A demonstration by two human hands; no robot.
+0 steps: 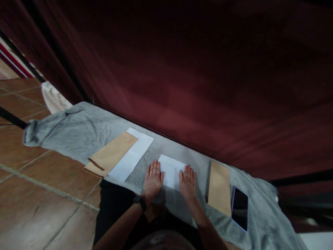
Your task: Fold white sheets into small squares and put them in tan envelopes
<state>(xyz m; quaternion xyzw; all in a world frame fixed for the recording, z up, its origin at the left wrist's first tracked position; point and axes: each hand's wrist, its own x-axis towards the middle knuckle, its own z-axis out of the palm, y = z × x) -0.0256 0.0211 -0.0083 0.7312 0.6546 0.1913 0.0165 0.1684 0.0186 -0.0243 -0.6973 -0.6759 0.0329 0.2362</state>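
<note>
A white sheet of paper lies on the grey cloth in front of me. My left hand rests palm down at its left edge, fingers stretched out. At the right edge my right hand lies flat over the paper, its fingers also extended. Neither hand grips anything. Left of my hands are more white paper and brown envelopes, which partly cover it. To the right of my right hand sits another brown envelope.
The grey cloth is draped over a long narrow surface. A phone with a dark screen lies at the right. A dark red curtain hangs along the far edge. Tiled floor shows at the left.
</note>
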